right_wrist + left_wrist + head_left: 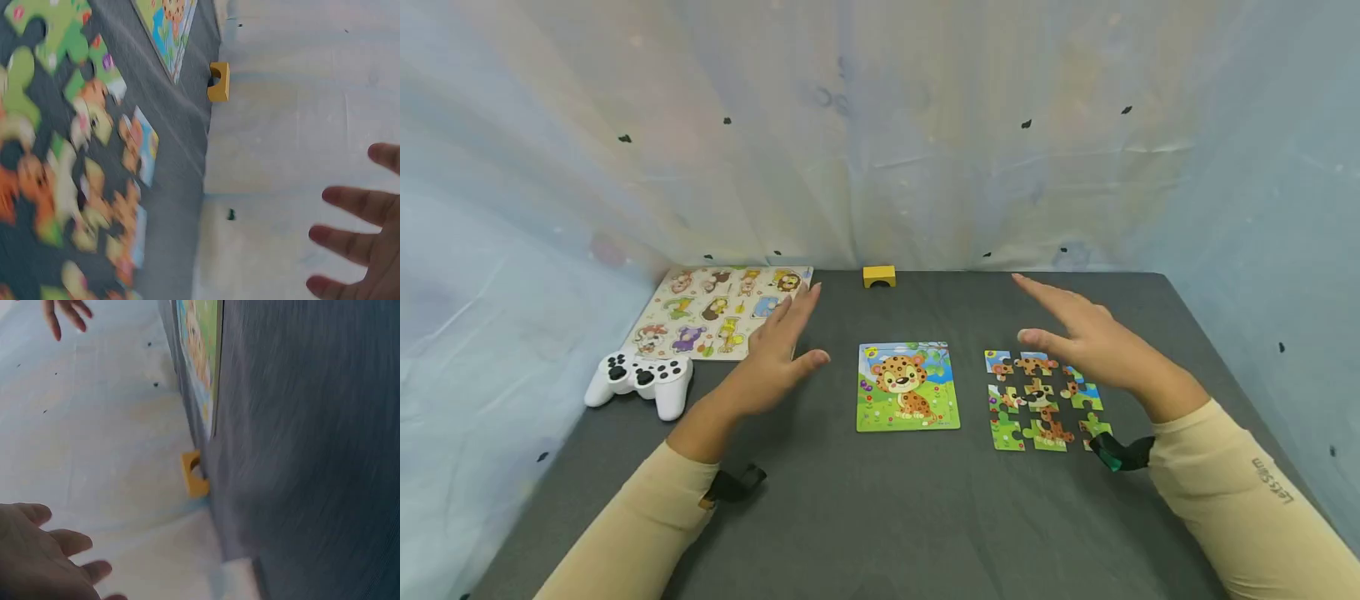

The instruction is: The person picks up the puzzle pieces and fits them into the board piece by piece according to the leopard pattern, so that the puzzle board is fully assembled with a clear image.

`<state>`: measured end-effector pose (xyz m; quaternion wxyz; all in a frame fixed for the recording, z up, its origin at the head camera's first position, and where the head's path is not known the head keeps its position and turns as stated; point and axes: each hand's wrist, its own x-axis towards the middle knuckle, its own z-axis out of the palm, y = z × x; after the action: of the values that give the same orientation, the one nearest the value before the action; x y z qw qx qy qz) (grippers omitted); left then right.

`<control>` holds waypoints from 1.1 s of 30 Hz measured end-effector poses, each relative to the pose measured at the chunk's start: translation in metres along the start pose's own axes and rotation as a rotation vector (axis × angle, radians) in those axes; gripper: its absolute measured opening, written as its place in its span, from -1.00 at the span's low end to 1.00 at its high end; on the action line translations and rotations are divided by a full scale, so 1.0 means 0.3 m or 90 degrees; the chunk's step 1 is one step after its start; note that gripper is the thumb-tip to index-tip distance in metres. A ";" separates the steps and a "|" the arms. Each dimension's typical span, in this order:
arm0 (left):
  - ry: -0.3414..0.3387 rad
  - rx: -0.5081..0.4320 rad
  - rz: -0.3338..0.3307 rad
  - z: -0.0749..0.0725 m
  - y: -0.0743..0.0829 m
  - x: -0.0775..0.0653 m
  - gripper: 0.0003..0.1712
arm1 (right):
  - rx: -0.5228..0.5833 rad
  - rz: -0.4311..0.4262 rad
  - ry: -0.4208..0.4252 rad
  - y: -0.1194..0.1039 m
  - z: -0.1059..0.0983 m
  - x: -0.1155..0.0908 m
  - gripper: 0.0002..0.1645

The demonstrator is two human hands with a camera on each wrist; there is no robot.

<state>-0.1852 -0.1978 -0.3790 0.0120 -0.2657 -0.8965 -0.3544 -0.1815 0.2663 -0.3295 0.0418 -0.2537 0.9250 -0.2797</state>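
Both hands are raised over the dark table, holding nothing. My left hand, fingers straight and thumb apart, overlaps the right edge of an animal puzzle board in the head view. Between the hands lies a square leopard picture board. To its right, several loose jigsaw pieces with leopard parts lie spread in rough rows, slightly apart. Over their right side hovers my right hand, fingers extended, hiding some of the pieces. The right wrist view shows its spread fingers away from the jigsaw pieces.
A white game controller sits at the left, close to the animal board's near edge. A yellow block with an arched cutout stands at the table's back edge. Pale patterned cloth hangs behind and along both sides.
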 end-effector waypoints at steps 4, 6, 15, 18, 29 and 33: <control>0.002 -0.168 0.049 0.087 -0.027 -0.014 0.33 | 0.119 -0.043 0.047 0.041 0.068 -0.003 -0.14; -0.018 -0.246 0.045 0.130 -0.041 -0.025 0.31 | 0.158 -0.055 0.076 0.062 0.103 -0.005 -0.17; -0.107 -0.365 -0.046 0.250 -0.091 -0.031 0.25 | 0.267 -0.025 0.139 0.176 0.223 0.023 -0.25; -0.132 -0.366 -0.053 0.268 -0.100 -0.023 0.21 | 0.272 0.025 0.126 0.218 0.258 0.027 -0.22; -0.178 -0.075 -0.031 0.286 -0.103 0.006 0.28 | 0.186 0.096 0.033 0.316 0.330 0.037 -0.18; -0.207 0.055 0.005 0.282 -0.108 -0.002 0.24 | 0.110 0.057 0.038 0.313 0.346 0.049 -0.33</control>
<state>-0.1861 -0.1634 -0.4628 -0.1208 -0.3221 -0.9000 -0.2678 -0.2133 0.2746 -0.4664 0.0483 -0.1993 0.9085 -0.3641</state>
